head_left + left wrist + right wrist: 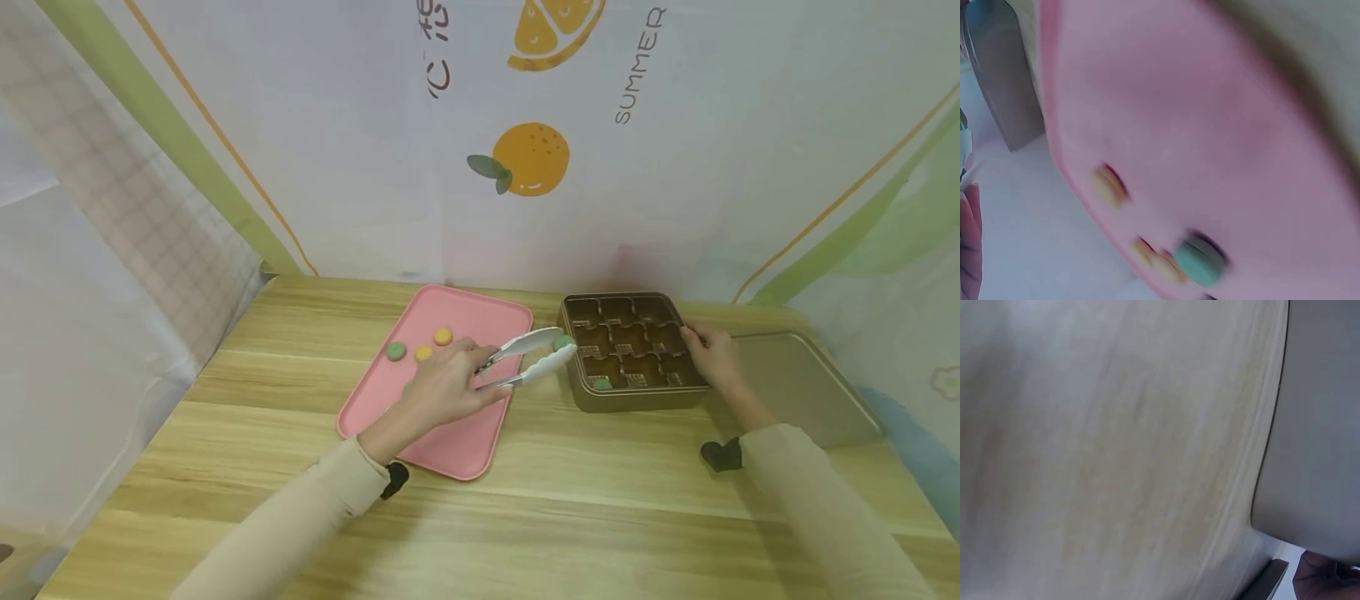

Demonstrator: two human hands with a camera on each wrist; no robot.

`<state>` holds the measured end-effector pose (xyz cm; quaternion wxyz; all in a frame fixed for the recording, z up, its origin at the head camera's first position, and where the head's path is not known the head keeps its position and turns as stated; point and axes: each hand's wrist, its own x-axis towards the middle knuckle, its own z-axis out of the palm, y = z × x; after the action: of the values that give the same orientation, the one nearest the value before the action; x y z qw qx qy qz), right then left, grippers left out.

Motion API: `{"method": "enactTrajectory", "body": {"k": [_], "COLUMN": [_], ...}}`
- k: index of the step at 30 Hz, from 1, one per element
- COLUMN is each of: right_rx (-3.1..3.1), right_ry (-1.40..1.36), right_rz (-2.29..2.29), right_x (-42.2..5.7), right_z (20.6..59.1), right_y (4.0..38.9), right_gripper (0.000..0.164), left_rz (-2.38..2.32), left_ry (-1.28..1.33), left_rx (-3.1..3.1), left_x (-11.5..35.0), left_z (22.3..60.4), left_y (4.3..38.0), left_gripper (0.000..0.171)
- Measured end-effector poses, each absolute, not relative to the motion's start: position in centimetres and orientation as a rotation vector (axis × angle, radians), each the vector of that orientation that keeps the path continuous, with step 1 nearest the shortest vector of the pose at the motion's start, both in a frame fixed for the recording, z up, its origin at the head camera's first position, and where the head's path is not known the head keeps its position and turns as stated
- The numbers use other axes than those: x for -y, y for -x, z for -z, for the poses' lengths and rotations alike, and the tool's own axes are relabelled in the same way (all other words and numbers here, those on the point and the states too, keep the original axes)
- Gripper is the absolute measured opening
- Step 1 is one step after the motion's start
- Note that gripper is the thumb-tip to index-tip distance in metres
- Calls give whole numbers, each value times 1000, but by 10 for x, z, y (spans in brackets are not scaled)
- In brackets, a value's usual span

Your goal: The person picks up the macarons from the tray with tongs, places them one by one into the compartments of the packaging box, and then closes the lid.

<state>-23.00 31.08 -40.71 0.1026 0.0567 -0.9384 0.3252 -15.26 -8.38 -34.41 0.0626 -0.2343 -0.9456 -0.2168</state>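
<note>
My left hand (450,383) grips a pair of tongs (551,363) with white tips, above the right side of a pink tray (480,310). Between the tips sits a green macaron (563,342), at the left edge of a brown divided box (637,401). A second green macaron (602,384) lies in the box's front left compartment. My right hand (715,357) holds the box by its right wall. On the tray are yellow macarons (443,337) and a green macaron (396,351); my left hand partly covers another green one.
A flat brownish lid (810,387) lies on the wooden table (600,500) to the right of the box. Behind the table hangs a white curtain (675,208) printed with oranges. The left wrist view shows the tray blurred.
</note>
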Motion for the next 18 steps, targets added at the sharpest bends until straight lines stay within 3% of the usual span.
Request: {"method": "enactTrajectory", "body": {"k": [18], "right_rx": [2752], "right_ry": [-164], "right_rz": [-936], "right_x": [-310], "right_z": [407], "right_y": [231], "right_gripper": [39], "left_rz": [393], "left_ry": [934], "left_rx": [2950], "left_x": [-12], "left_z": [339], "left_y": [183], "left_gripper": [55]}}
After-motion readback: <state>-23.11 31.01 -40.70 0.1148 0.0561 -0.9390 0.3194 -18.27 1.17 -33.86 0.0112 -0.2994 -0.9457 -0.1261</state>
